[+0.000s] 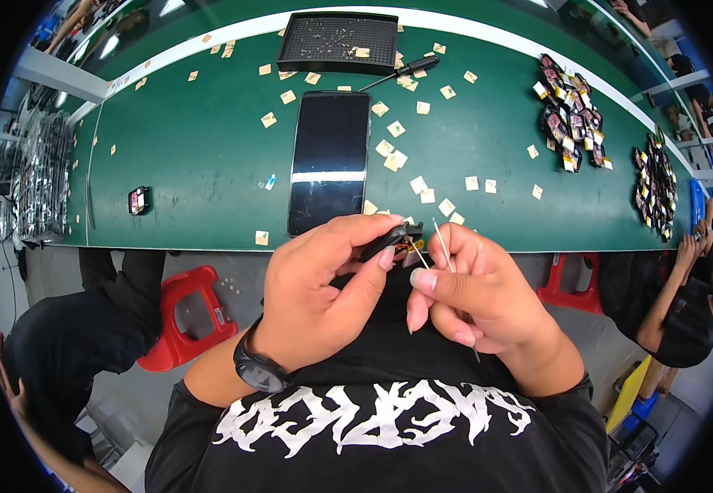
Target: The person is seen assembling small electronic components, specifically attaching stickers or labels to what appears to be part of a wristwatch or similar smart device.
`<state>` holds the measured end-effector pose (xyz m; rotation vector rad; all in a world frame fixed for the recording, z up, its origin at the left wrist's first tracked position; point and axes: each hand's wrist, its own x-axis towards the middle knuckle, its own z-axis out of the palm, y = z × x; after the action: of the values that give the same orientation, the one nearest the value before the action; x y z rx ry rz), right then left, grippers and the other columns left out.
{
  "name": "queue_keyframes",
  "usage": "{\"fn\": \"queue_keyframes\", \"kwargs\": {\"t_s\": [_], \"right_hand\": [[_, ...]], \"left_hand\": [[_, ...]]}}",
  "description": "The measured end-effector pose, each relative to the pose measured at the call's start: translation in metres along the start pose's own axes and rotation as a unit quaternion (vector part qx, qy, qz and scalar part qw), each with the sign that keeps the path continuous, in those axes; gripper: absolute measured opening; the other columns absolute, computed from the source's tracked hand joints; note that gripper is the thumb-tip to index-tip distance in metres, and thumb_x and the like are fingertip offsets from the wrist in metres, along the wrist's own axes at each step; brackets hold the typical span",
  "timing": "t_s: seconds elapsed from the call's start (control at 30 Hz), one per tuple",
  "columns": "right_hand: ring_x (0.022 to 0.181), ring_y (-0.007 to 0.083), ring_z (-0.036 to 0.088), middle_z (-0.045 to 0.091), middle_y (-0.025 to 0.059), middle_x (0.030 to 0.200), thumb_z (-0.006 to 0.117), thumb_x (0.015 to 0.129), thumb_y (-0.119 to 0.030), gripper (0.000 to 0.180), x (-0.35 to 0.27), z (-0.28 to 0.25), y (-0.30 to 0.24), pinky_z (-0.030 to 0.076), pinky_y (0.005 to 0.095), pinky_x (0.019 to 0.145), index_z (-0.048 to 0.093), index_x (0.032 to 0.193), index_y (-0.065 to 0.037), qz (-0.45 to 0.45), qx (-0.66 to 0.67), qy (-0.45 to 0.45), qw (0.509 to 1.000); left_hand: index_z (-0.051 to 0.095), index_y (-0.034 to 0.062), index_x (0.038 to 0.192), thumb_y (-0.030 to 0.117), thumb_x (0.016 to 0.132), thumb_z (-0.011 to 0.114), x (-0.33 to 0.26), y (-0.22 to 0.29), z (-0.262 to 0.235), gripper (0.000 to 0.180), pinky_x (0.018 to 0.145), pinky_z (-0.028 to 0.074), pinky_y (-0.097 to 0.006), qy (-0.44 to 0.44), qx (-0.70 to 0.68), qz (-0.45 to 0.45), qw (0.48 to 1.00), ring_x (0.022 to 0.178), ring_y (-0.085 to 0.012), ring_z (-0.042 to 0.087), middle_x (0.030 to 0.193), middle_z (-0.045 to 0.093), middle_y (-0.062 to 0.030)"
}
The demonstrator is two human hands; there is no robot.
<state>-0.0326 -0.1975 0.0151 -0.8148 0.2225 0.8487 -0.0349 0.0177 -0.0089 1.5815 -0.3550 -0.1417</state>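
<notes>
Above the table's near edge, my left hand (315, 283) grips a small black plastic device (386, 243) between thumb and fingers. Thin red and yellow wires show at the device's right side. In my right hand (475, 287), pinched between thumb and forefinger, are slim metal tweezers (442, 240), their two prongs apart and pointing up toward the device. One prong reaches close to the wires; whether it touches them I cannot tell. Part of the device is covered by my left fingers. A black watch is on my left wrist.
A large dark-screened phone (330, 156) lies ahead on the green table (200, 156). Behind it are a black tray (338, 43) with small parts and a screwdriver (401, 72). Cream paper squares lie scattered. Small black devices (572, 115) are heaped right. People sit on both sides.
</notes>
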Motion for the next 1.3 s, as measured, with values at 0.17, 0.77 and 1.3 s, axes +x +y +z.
{"fn": "queue_keyframes", "kwargs": {"t_s": [0.17,0.77,1.3], "right_hand": [[0.038,0.0065,0.043,0.068,0.0214,0.077,0.060,0.100,-0.005,0.020,0.001,-0.002,0.003,0.028,0.0204,0.035,0.042,0.095,-0.009,-0.048,-0.002,0.023,0.999],[0.038,0.0050,0.041,0.066,0.0190,0.071,0.063,0.099,-0.006,0.025,-0.003,0.001,0.001,0.028,0.0207,0.034,0.041,0.089,-0.009,-0.033,-0.047,0.050,0.997],[0.067,0.0036,0.064,0.064,0.0010,0.075,0.081,0.083,0.001,0.036,-0.003,-0.024,0.022,0.044,0.0207,0.049,0.054,0.106,-0.002,-0.327,-0.403,0.032,0.854]], "left_hand": [[0.065,-0.0052,0.120,-0.006,0.091,0.065,0.001,-0.004,0.003,0.029,0.077,0.060,-0.028,0.053,-0.014,0.019,0.998,0.092,-0.0180,0.074,0.107,0.072,-0.0154],[0.058,-0.0068,0.126,-0.005,0.098,0.058,-0.002,-0.003,-0.001,0.027,0.091,0.059,-0.034,-0.023,-0.045,-0.021,0.999,0.106,-0.0207,0.068,0.118,0.067,-0.0178],[0.051,-0.0036,0.128,-0.001,0.099,0.060,-0.003,0.001,0.003,0.031,0.083,0.061,-0.030,0.020,-0.245,-0.174,0.954,0.102,-0.0181,0.069,0.116,0.066,-0.0150]]}}
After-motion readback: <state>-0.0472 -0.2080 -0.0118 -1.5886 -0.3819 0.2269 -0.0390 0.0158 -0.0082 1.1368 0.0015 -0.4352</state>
